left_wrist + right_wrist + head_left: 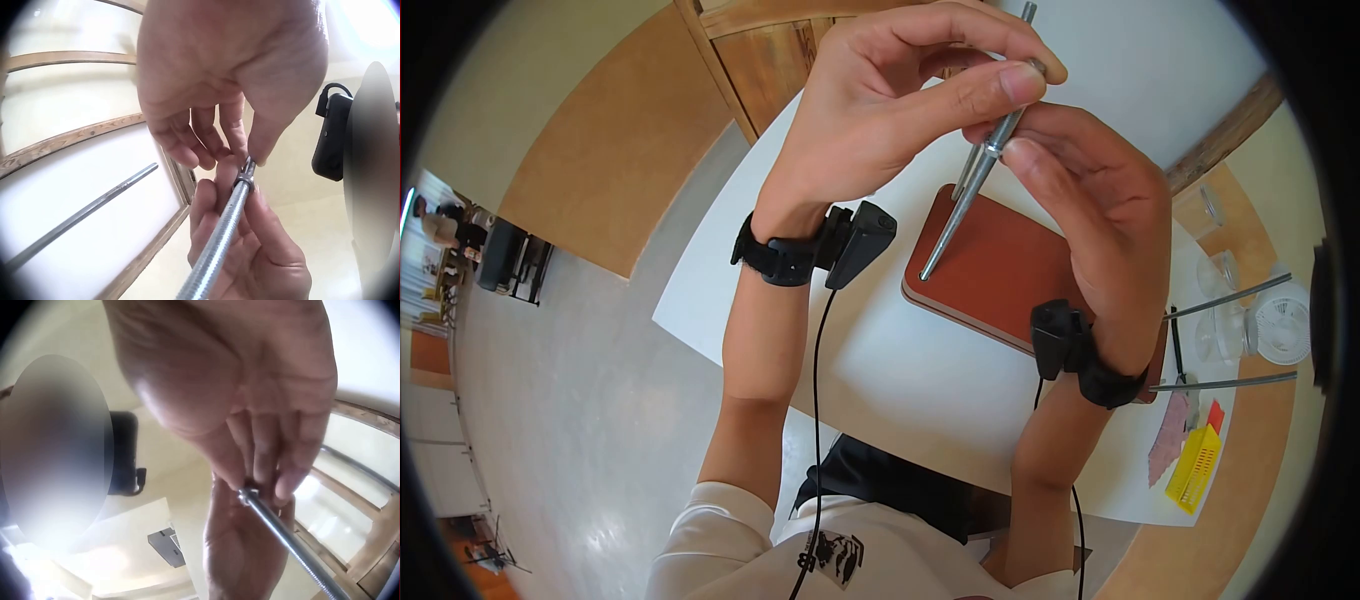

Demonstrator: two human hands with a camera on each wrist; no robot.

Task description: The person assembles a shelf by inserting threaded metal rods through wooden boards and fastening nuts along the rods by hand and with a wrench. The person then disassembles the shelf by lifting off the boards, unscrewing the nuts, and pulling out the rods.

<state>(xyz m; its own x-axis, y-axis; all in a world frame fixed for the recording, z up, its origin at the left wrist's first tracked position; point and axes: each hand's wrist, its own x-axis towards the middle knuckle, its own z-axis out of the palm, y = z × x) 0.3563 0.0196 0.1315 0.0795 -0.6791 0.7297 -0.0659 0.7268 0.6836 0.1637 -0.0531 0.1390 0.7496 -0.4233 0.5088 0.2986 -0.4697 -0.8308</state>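
Note:
A threaded metal rod (960, 224) slants over a reddish-brown case (1020, 262). Thumb and fingers of my left hand (870, 125) pinch it near its upper end. Lower down, my right hand (1115, 205) grips it beside a small nut (994, 150). In the left wrist view, the nut (244, 180) sits on the rod (215, 250) between the fingertips of both hands. The right wrist view has the right thumb against the nut (247, 495), with the rod (290, 539) running down right. Part of a second rod shows behind the first in the head view.
The case lies on a white table (880, 350). Toward the right are two more metal rods (1230, 382), clear plastic containers (1220, 325), a small white fan-like object (1282, 322), a yellow perforated piece (1195, 468) and a pink piece (1169, 440). A wooden chair (765, 65) stands beyond the table.

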